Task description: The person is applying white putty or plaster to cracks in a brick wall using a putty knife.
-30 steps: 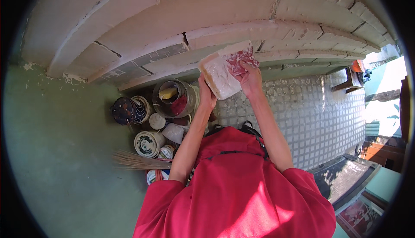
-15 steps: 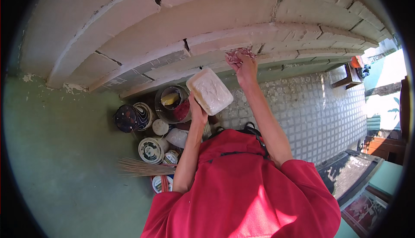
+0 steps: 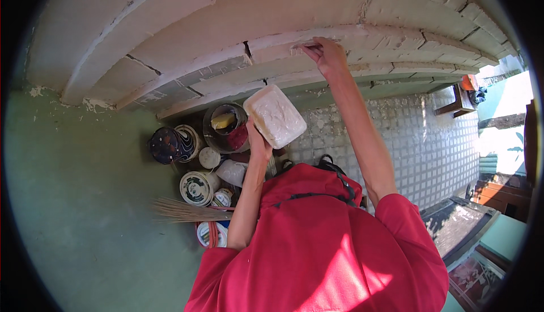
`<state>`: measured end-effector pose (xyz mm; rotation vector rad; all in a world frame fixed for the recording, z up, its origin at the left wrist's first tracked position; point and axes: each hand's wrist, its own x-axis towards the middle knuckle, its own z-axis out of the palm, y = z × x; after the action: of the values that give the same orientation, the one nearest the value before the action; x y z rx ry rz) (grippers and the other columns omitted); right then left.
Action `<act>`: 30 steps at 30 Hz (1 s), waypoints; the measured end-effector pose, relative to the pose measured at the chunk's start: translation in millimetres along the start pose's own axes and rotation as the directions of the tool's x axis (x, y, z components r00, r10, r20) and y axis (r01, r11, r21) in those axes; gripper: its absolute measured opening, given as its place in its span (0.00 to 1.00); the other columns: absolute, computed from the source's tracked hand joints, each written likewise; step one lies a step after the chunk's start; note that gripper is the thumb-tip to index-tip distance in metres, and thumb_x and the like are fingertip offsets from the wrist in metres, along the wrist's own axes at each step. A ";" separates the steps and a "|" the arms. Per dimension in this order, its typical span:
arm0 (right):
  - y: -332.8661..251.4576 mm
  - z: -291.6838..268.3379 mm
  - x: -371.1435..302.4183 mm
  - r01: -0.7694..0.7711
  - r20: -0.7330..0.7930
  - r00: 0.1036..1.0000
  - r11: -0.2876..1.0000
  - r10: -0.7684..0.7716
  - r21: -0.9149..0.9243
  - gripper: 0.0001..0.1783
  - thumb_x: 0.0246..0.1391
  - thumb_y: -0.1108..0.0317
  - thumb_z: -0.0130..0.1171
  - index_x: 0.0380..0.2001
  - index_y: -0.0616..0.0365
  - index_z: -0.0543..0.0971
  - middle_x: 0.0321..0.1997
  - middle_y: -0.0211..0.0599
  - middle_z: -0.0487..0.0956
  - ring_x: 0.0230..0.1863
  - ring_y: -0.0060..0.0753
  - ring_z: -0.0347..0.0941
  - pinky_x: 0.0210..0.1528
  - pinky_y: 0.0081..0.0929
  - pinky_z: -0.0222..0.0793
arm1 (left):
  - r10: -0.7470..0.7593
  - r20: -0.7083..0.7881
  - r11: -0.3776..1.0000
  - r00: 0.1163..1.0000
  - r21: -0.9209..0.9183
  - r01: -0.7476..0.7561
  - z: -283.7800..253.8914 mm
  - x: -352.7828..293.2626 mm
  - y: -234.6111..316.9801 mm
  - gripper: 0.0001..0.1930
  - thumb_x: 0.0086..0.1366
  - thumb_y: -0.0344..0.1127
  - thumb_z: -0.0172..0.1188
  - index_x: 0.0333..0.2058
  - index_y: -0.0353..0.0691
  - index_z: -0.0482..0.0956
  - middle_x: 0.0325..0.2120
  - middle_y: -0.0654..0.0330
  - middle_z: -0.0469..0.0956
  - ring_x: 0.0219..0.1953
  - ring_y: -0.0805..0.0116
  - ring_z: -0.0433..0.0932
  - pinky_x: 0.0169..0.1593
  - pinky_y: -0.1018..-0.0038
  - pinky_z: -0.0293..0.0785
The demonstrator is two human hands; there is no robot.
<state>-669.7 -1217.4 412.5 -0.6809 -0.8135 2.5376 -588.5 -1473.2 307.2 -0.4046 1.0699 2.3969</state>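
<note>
Pale wall (image 3: 283, 11) curves across twelve o'clock. Near centre, a white tub (image 3: 275, 116) tilts, the left hand (image 3: 260, 145) closed round its seven-o'clock edge. Towards one, the right hand (image 3: 330, 54) bunches at the wall; whether its grip holds anything, I cannot tell. At nine, a basin (image 3: 209, 136).

Layout before the pale grooved plaster wall (image 3: 277, 9).
White rectangular plastic tub (image 3: 276, 115) right of the round translucent bucket (image 3: 209, 137), which contains a yellow block (image 3: 223, 121); grey square-tiled floor (image 3: 422, 142) extends rightward.
</note>
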 end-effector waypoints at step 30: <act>5.3 -94.3 -64.9 0.493 0.325 0.683 0.084 -0.655 -0.866 0.24 0.56 0.79 0.52 0.57 0.58 0.72 0.53 0.44 0.78 0.53 0.42 0.76 0.52 0.34 0.70 | 0.086 -0.031 0.996 0.996 -0.002 -0.086 -0.3 -49.5 4.5 0.28 0.71 0.55 0.34 0.60 0.44 0.63 0.56 0.59 0.70 0.57 0.59 0.71 0.60 0.61 0.68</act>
<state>-566.4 -1212.8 363.1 -0.6063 -2.0212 1.0419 -549.2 -1491.2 331.9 -0.4062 1.1181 2.4756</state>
